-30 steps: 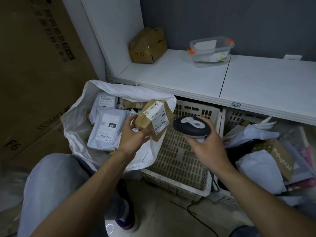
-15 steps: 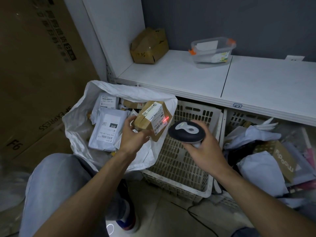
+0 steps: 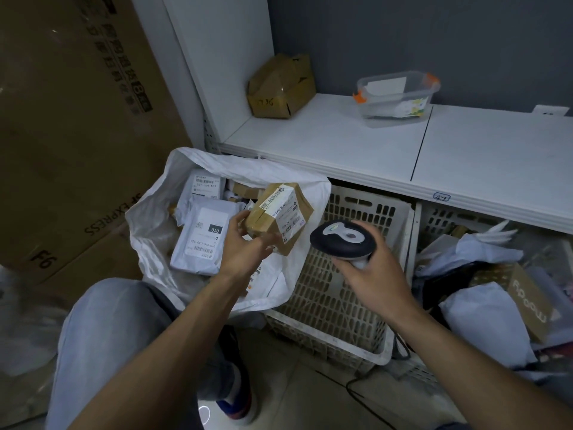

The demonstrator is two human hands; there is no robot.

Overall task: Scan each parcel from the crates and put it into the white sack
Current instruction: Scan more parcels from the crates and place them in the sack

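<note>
Cardboard parcel (image 3: 279,217), stiff and seemingly light, is pinched by its lower corner in the left hand (image 3: 245,245), white sack (image 3: 148,226) open beneath it; right hand (image 3: 373,276) grips the scanner (image 3: 341,240)
</note>
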